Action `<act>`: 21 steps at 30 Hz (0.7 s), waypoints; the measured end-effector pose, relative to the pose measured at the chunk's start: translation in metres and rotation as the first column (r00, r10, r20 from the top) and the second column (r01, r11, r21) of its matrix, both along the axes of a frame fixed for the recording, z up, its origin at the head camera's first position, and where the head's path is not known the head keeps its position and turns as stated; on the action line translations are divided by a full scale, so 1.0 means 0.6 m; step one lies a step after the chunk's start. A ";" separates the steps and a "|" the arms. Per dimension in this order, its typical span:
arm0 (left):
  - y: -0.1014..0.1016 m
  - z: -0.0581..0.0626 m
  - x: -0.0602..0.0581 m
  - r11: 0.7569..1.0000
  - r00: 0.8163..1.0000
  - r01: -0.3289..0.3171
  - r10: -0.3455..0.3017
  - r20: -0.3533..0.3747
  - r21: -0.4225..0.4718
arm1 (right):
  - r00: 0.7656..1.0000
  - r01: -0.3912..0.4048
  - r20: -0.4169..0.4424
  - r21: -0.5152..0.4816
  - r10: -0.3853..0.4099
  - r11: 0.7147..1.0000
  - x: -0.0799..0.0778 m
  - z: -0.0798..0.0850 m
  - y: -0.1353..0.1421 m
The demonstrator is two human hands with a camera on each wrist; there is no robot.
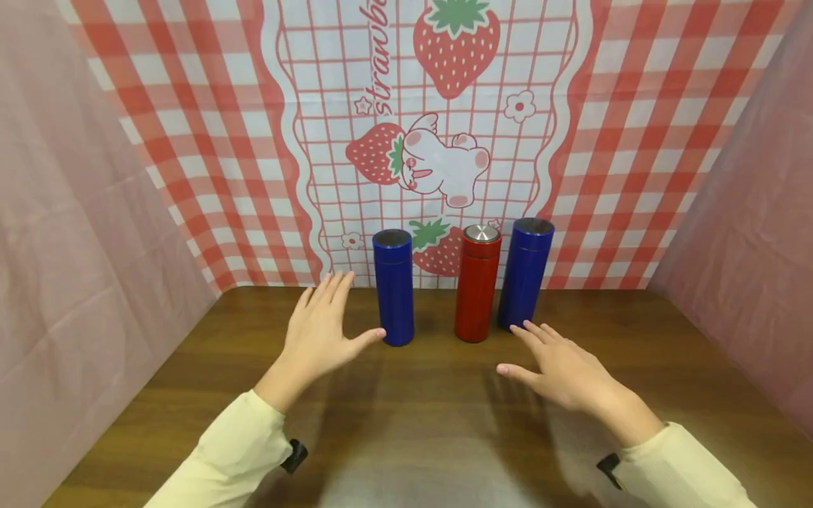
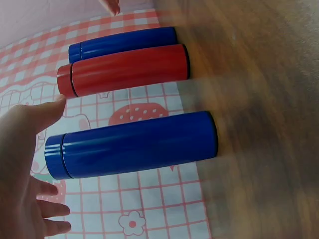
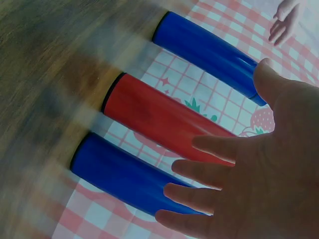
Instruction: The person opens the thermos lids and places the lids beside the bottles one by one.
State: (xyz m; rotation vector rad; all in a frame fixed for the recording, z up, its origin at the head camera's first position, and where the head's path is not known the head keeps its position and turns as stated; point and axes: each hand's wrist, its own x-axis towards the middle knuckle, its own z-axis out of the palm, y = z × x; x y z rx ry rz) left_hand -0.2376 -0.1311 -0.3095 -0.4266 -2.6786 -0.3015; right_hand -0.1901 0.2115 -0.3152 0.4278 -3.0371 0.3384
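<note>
Three upright thermos flasks stand near the back of the table: a blue flask (image 1: 395, 296) on the left, a red flask (image 1: 478, 289) with a silver lid, and another blue flask (image 1: 526, 275) close to its right. My left hand (image 1: 324, 331) has its fingers spread just left of the left blue flask, and the thumb overlaps that flask's edge in the head view. Before the right blue flask hovers my right hand (image 1: 562, 367), fingers extended, thumb pointing left. In the right wrist view its fingers (image 3: 199, 196) overlap the red and right blue flasks. Both hands hold nothing.
The brown wooden table (image 1: 432, 423) reaches back to a red-and-white checked cloth (image 1: 216, 141) printed with strawberries. Pink curtains (image 1: 82, 233) enclose the left and right sides. Dark bands (image 1: 294, 456) show at both pale yellow cuffs.
</note>
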 end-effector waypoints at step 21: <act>0.034 0.047 -0.066 0.939 0.989 -0.029 -0.022 0.144 0.343 | 0.991 -0.089 0.094 -0.074 0.096 0.993 -0.003 0.016 -0.004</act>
